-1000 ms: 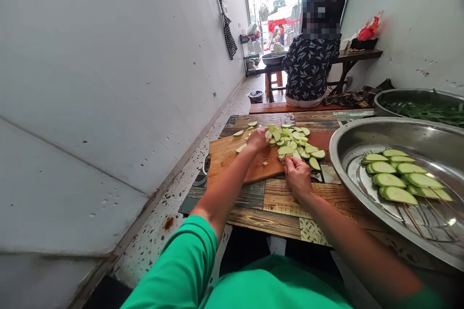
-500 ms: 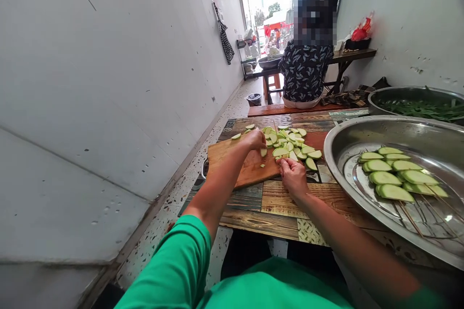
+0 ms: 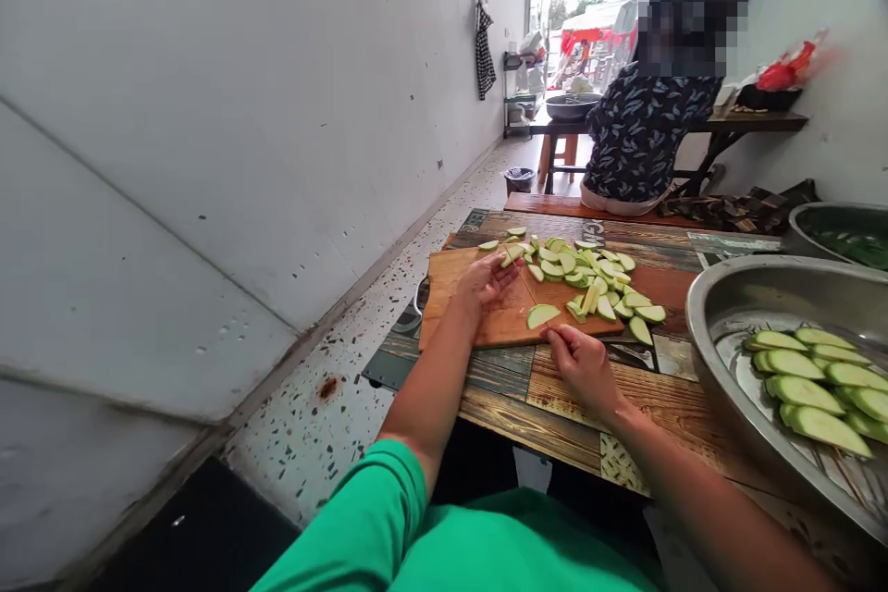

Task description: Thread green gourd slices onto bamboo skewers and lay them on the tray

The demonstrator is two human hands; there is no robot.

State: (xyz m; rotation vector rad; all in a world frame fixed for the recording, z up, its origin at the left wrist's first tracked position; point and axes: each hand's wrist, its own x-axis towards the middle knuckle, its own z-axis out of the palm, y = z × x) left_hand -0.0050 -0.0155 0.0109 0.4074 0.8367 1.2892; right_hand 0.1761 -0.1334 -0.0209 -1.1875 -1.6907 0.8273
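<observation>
In the head view, my right hand point(image 3: 581, 363) pinches the lower end of a thin bamboo skewer point(image 3: 525, 285) at the near edge of the wooden cutting board point(image 3: 450, 296). One pale green zucchini slice point(image 3: 542, 316) sits on the skewer close to those fingers. My left hand point(image 3: 486, 282) is turned palm up over the board, thumb and fingers around another zucchini slice point(image 3: 511, 253) at the skewer's far end. Whether the tip has pierced this slice I cannot tell. A pile of loose zucchini slices point(image 3: 573, 261) lies on the board's right part and spills onto the table point(image 3: 486, 388).
At right, a large metal basin point(image 3: 708, 333) holds skewered zucchini slices point(image 3: 797, 388). Behind it stands another basin point(image 3: 805, 220) with greens. A person point(image 3: 631, 139) sits on a bench point(image 3: 541, 203) ahead, facing away. A wall point(image 3: 277, 157) runs along the left.
My left hand has turned palm up and lifted a slice toward the skewer's far end. The skewer now slants left in my right hand. The view has swung left.
</observation>
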